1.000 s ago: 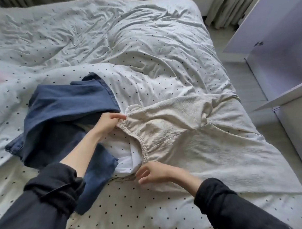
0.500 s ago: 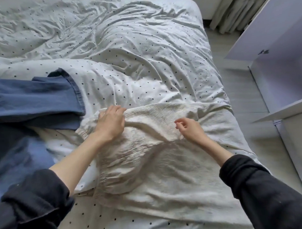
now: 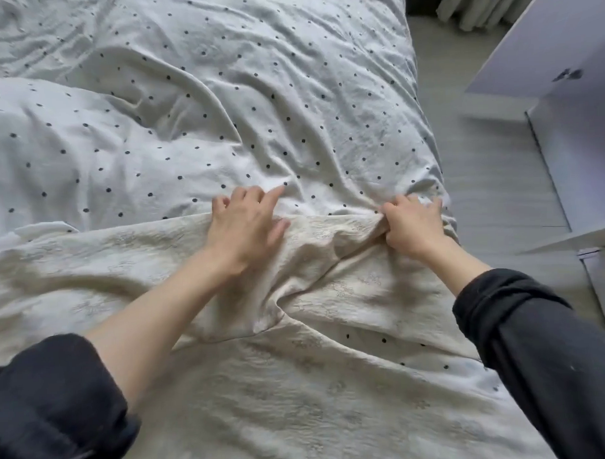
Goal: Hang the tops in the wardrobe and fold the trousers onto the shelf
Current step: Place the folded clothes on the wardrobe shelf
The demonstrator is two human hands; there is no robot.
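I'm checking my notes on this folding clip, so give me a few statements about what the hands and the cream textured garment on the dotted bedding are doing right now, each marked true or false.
1. The right hand grips a bunched edge of the cream textured garment. True.
2. The left hand is curled into a fist round the garment. False: its fingers are spread and lie on the cloth's far edge.
3. The garment lies on the white dark-dotted duvet. True.
4. The garment hangs on a hanger in the pale lilac wardrobe. False: it lies on the bed, and the wardrobe stands apart at the right.
5. Both forearms are covered to the wrist by dark sleeves. False: the dark sleeves are pushed up, forearms bare.
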